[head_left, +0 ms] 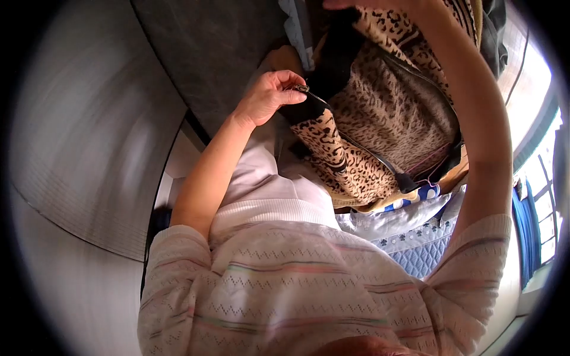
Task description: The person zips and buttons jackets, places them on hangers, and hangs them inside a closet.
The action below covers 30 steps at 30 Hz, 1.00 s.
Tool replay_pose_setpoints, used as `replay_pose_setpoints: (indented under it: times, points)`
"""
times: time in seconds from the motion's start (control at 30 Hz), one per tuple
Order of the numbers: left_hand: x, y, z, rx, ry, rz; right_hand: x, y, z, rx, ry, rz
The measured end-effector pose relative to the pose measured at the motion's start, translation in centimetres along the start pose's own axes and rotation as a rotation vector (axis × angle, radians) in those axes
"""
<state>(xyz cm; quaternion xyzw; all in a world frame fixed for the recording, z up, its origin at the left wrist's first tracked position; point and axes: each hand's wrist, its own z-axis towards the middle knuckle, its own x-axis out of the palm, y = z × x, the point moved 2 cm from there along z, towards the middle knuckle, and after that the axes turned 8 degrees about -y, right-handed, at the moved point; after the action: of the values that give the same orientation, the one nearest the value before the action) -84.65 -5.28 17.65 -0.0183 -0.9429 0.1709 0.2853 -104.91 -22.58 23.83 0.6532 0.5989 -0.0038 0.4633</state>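
Note:
A leopard-print jacket (380, 107) with black trim lies unfastened in front of me, its lining partly showing. My left hand (270, 98) pinches the zipper (301, 88) at the black end of one front edge, between thumb and fingertips. A short run of zipper teeth stretches from the pinch toward the black trim. At the top edge of the view, my right hand (371, 3) is mostly cut off. It reaches over the far part of the jacket, and whether its fingers hold cloth cannot be made out.
Beneath the jacket is a bed with a blue quilted cover (415, 243) and a shiny grey-white cloth (380, 224). A pale panel (89, 136) stands at left. Blue curtain (527, 231) and a barred window are at right. Light blue cloth (297, 29) hangs at the top.

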Motion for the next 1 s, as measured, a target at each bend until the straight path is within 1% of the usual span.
replay_pose_setpoints:
  times: [0.07,0.1,0.2,0.23,0.3,0.43,0.53,0.63,0.73,0.83,0.93,1.0]
  points:
    - [0.3,-0.2,-0.1,0.032,-0.003,-0.014,1.2,1.2,-2.1,-0.134,0.025,0.137]
    - [0.4,-0.4,-0.3,0.046,-0.004,-0.020,2.1,1.6,-2.9,-0.081,0.095,0.104]
    - [1.1,-1.9,-0.9,0.110,-0.031,0.058,5.3,2.1,-5.2,0.006,0.108,0.247]
    - [1.3,-2.4,-1.2,0.140,-0.040,0.109,5.7,2.6,-5.8,-0.079,0.003,0.280]
    - [1.6,-3.1,-1.6,0.200,-0.053,0.211,6.8,2.7,-6.0,-0.093,-0.023,0.262]
    - [1.9,-3.3,-1.7,0.206,-0.053,0.221,7.3,2.8,-6.2,-0.137,-0.061,0.264]
    - [1.9,-3.3,-1.5,0.201,-0.056,0.232,8.2,2.5,-5.9,-0.311,-0.220,0.224]
    - [1.9,-3.3,-1.4,0.199,-0.054,0.239,6.7,3.6,-6.4,-0.074,-0.006,0.274]
    - [1.9,-3.3,-1.4,0.203,-0.064,0.263,6.5,3.8,-6.2,0.012,0.089,0.218]
    - [2.2,-3.7,-1.6,0.216,-0.081,0.315,7.6,3.3,-5.9,-0.171,-0.125,0.272]
    - [2.4,-3.9,-1.6,0.218,-0.088,0.337,7.1,3.8,-6.0,-0.088,-0.077,0.258]
    - [2.4,-3.9,-1.5,0.240,-0.097,0.378,7.3,3.6,-5.7,-0.135,-0.104,0.254]
